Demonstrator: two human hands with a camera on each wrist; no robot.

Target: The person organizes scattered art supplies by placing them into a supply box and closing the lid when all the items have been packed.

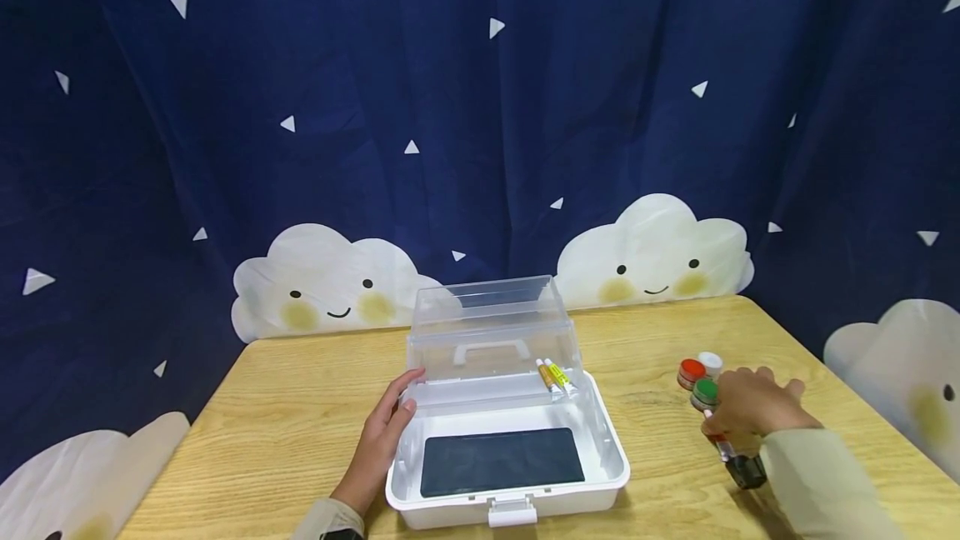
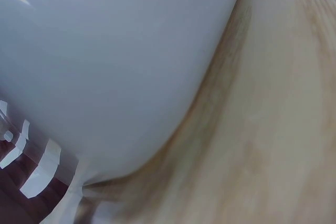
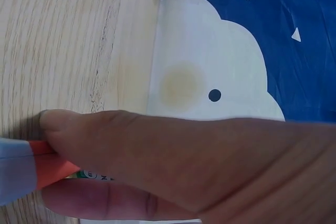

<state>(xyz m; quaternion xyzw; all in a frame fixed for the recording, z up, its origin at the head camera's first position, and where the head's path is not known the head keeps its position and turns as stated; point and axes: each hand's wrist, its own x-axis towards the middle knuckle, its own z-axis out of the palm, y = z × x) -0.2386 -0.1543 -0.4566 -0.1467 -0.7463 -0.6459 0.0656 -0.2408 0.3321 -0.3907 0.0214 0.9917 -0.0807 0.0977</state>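
Note:
A white plastic box (image 1: 512, 509) stands on the table with its transparent lid (image 1: 489, 307) raised. My left hand (image 1: 375, 444) rests along its left side, fingers fairly straight and thumb at the rim; some of those fingers (image 2: 39, 198) show at the lower left of the left wrist view. To the right of the box, my right hand (image 1: 757, 402) pinches a small red-and-white paint tube (image 3: 18, 166) between thumb and finger. Beside this hand are three small jars: red-lidded (image 1: 691, 371), white-lidded (image 1: 710, 363) and green-lidded (image 1: 705, 392).
Two small yellowish paint tubes (image 1: 557, 377) lie at the box's back right. A dark rectangular panel (image 1: 501, 462) covers part of its floor. Behind the wooden table (image 1: 300, 415) hangs a dark blue curtain (image 1: 450, 107) with clouds printed on it.

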